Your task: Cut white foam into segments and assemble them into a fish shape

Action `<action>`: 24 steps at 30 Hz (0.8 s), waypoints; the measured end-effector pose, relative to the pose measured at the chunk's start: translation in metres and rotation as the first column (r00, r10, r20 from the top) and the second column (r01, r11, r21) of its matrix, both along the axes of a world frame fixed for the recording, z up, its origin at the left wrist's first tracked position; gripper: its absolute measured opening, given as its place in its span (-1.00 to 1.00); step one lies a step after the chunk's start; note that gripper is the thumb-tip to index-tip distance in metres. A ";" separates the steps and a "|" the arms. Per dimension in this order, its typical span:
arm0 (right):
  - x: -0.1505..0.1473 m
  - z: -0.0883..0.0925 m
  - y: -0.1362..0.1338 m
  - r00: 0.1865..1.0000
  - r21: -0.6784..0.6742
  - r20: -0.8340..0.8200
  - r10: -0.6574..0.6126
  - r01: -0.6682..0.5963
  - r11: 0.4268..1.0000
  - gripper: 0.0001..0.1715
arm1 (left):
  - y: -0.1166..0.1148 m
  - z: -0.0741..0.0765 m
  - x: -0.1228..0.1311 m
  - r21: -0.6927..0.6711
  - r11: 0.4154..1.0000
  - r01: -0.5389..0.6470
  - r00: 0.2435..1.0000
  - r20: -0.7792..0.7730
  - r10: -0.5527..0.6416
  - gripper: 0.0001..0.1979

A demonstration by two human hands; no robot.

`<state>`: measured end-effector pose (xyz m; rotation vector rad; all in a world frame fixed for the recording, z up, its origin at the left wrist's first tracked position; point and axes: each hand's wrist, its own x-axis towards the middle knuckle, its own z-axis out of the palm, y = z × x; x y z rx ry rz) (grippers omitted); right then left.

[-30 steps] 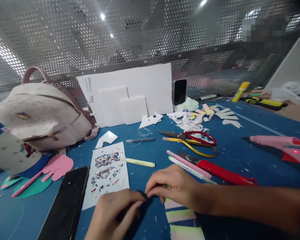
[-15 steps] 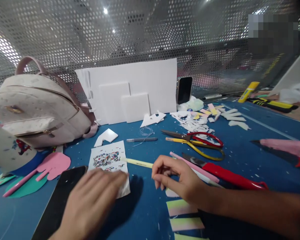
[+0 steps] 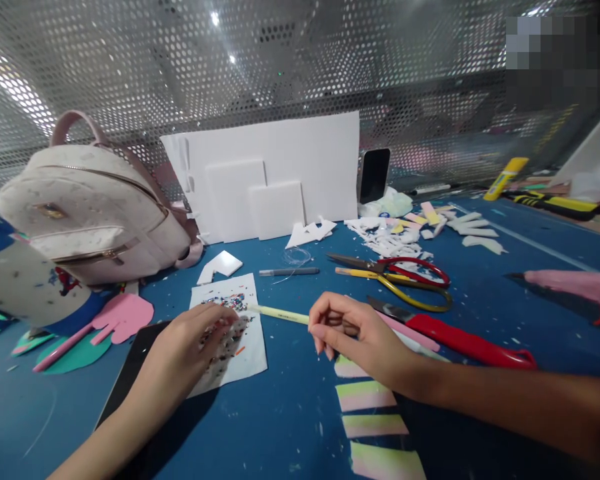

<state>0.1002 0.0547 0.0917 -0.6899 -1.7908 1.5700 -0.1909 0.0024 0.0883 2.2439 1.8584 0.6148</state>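
My left hand (image 3: pixel 183 343) reaches over a white sheet of paper (image 3: pixel 253 353) on the blue table. Its fingers point down into a scatter of small shiny sequins (image 3: pixel 237 327), slightly apart, with no held object visible. My right hand (image 3: pixel 353 330) hovers to the right, its fingers curled in against the thumb; whatever may be between them is too small or hidden. A pale yellow stick-like pen (image 3: pixel 283 313) lies between the hands, one end on the paper. Beneath the right hand are several yellow-pink paper strips (image 3: pixel 375 425).
Red-handled scissors (image 3: pixel 395 270) and a red-handled knife (image 3: pixel 460 337) lie right, near a pink glue gun (image 3: pixel 565 280). White boards (image 3: pixel 310 153) stand at the back beside a phone (image 3: pixel 375 175). A backpack (image 3: pixel 95 200) and pink cutout (image 3: pixel 125 317) are left.
My left hand has moved up and forward onto the sequins, its fingers now bent downward. My right hand stays curled in about the same place. The view has shifted slightly.
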 end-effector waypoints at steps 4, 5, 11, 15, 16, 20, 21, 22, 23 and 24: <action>-0.001 0.001 -0.001 1.000 0.006 0.003 -0.001 0.001 1.000 -0.82 | 0.000 0.001 -0.003 -0.005 0.999 0.033 0.999 -0.012 -0.033 -0.85; -0.001 0.001 -0.001 1.000 0.011 -0.001 0.000 0.000 1.000 -0.82 | 0.000 0.001 -0.003 -0.004 0.999 0.038 0.999 -0.015 -0.038 -0.85; 0.000 0.001 -0.002 1.000 0.003 -0.021 0.006 -0.006 1.000 -0.84 | -0.001 0.004 -0.002 0.028 0.998 0.058 0.998 -0.037 -0.057 -0.84; -0.001 0.000 -0.002 1.000 0.003 -0.020 0.009 -0.009 1.000 -0.84 | -0.001 0.004 -0.002 0.046 0.995 0.085 0.995 -0.064 -0.082 -0.84; -0.001 -0.001 -0.001 1.000 0.003 -0.018 0.008 -0.008 1.000 -0.84 | -0.001 0.004 -0.002 0.052 0.994 0.093 0.993 -0.073 -0.089 -0.84; -0.002 -0.001 0.000 1.000 0.001 -0.022 0.011 -0.011 1.000 -0.83 | -0.002 0.002 0.001 0.081 0.990 0.115 0.988 -0.113 -0.105 -0.82; -0.002 0.000 0.000 1.000 0.000 -0.020 0.013 -0.013 1.000 -0.82 | -0.002 0.002 0.002 0.085 0.989 0.122 0.986 -0.122 -0.111 -0.82; -0.002 0.001 0.000 1.000 -0.002 -0.018 0.016 -0.016 1.000 -0.81 | -0.002 0.001 0.003 0.088 0.988 0.129 0.985 -0.130 -0.117 -0.81; -0.002 0.001 0.000 1.000 -0.003 -0.016 0.018 -0.018 1.000 -0.80 | -0.003 0.001 0.004 0.091 0.986 0.137 0.983 -0.137 -0.124 -0.80; -0.002 0.002 0.000 1.000 -0.003 -0.016 0.018 -0.018 1.000 -0.80 | -0.003 0.001 0.005 0.093 0.985 0.144 0.981 -0.143 -0.130 -0.79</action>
